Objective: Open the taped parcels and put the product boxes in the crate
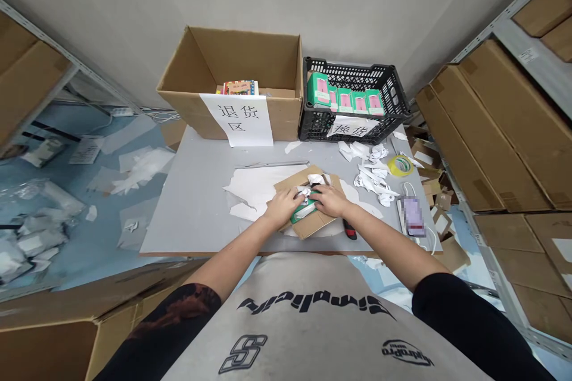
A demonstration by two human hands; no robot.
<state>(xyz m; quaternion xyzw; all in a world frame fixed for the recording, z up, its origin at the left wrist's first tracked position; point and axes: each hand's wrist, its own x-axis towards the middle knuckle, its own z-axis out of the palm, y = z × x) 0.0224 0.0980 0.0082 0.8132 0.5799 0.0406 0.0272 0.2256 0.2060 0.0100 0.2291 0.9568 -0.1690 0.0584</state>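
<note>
Pressing in now, left hand [281,207] and right hand [331,200], fingers [317,191] together, clamped on a green packet [304,211] atop cardboard [322,178], six o'clock on the surface [192,208]; a loose grip could send it sliding!

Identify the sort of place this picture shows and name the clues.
Likely a warehouse returns station: a cardboard box signed "returns area", metal shelving stacked with cartons, and a roll of tape.

Rightward, the right hand [330,200] meets crumpled paper [370,181] and a tape roll [400,165]; leftward lies grey tabletop [192,208].
</note>
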